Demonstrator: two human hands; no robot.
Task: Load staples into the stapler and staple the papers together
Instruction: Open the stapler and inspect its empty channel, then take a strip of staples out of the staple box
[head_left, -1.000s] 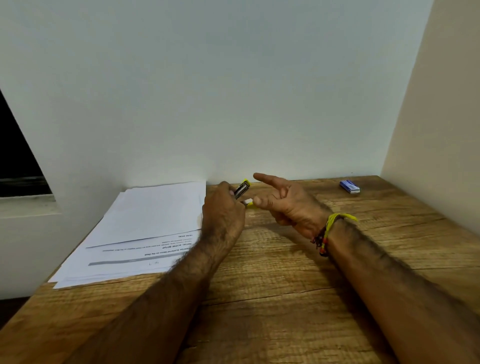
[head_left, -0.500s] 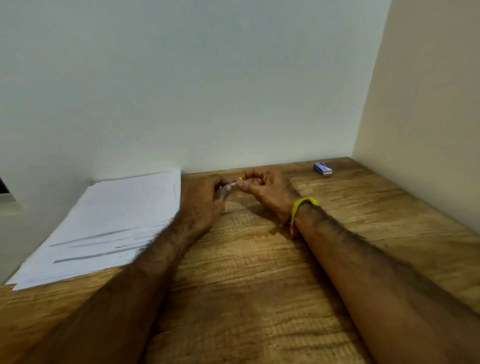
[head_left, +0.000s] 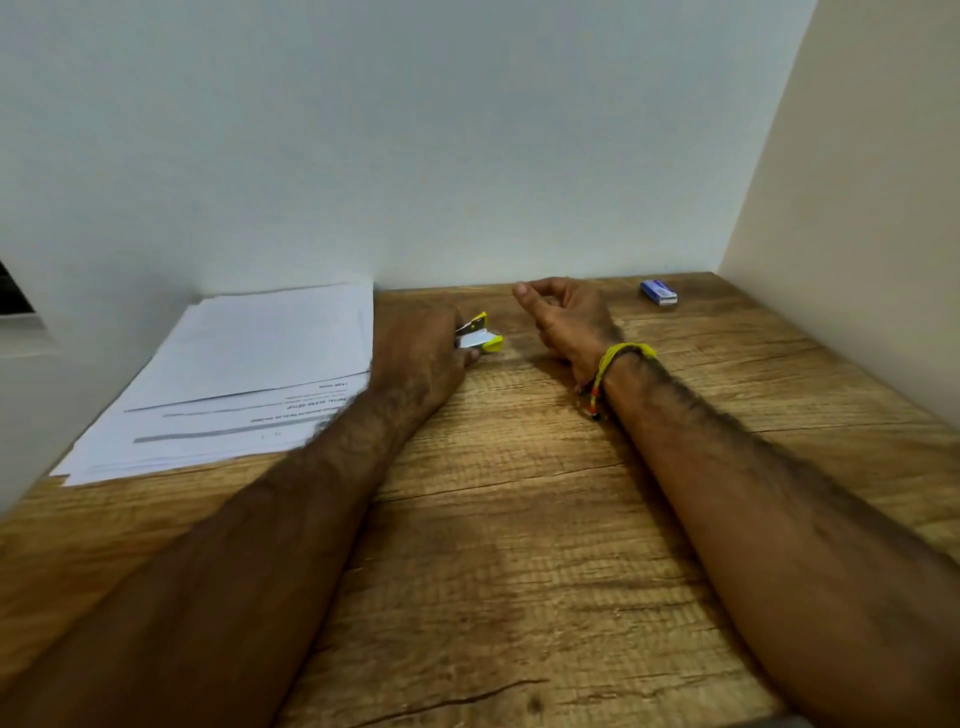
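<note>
The scene is viewed from a single wide-angle camera worn on the person's head, directed forward and down over a wooden table (head_left: 519, 545) toward the white wall (head_left: 415, 130) at its far edge. Both forearms are seen entering from the near corners of the frame and running away toward the wall, with the left hand (head_left: 421, 348) and right hand (head_left: 566, 317) placed far up the table, while the near tabletop is shown large and close. No second view is given, so nothing is shared between views.
</note>
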